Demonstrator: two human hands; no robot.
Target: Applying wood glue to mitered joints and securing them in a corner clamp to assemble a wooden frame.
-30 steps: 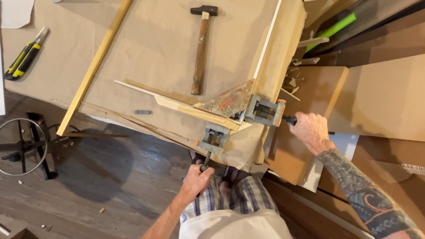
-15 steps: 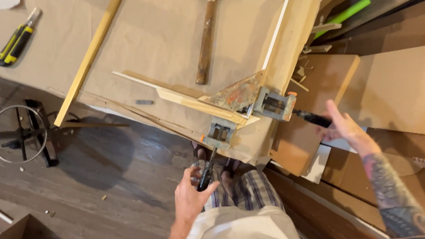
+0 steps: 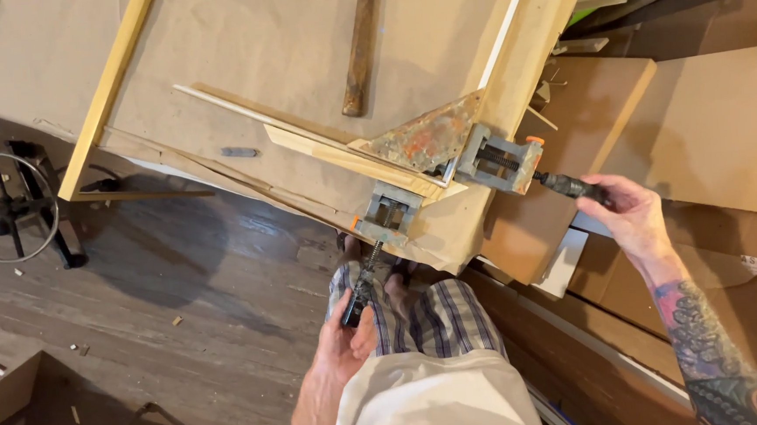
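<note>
A rusty metal corner clamp (image 3: 431,148) grips two pale wooden strips (image 3: 340,158) at the near corner of a table covered in brown paper (image 3: 254,45). Two threaded screws with dark handles stick out of the clamp. My left hand (image 3: 344,341) is closed around the lower screw handle (image 3: 355,303), below the table edge. My right hand (image 3: 631,214) holds the right screw handle (image 3: 570,187), off the table's right side.
A hammer handle (image 3: 360,47) lies on the paper behind the clamp. A long wooden strip (image 3: 108,89) runs along the table's left edge. A metal stool (image 3: 10,209) stands on the dark wood floor at left. Brown boards (image 3: 706,122) are stacked at right.
The view has come closer to the clamp. My left hand has slid down the lower screw handle and my right hand has drawn out along the right handle.
</note>
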